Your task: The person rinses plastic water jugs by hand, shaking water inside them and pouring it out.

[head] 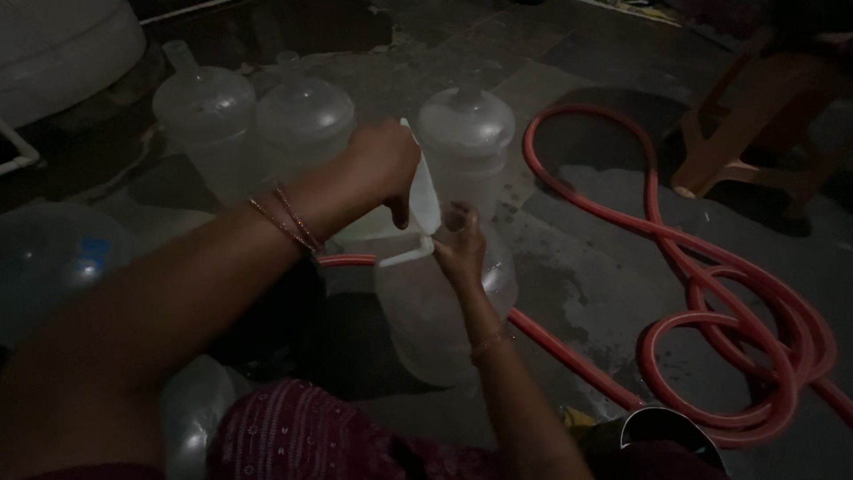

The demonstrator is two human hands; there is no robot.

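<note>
My left hand [384,164] grips the rim of a white plastic jug [425,197], which is tilted over a large clear water jar [435,311] standing on the wet floor in front of me. My right hand [460,242] is at the jug's lower edge, fingers closed on its white handle [404,258] by the jar's neck. The end of a red hose [348,260] lies just under my left wrist, next to the jug. The mouth of the jar is hidden behind the jug and my hands.
Three more clear jars [204,116] [306,120] [466,133] stand behind. The red hose coils [711,293] across the floor on the right. An orange plastic chair [755,116] is at top right, another jar [53,258] on the left, a white tank [62,44] at top left.
</note>
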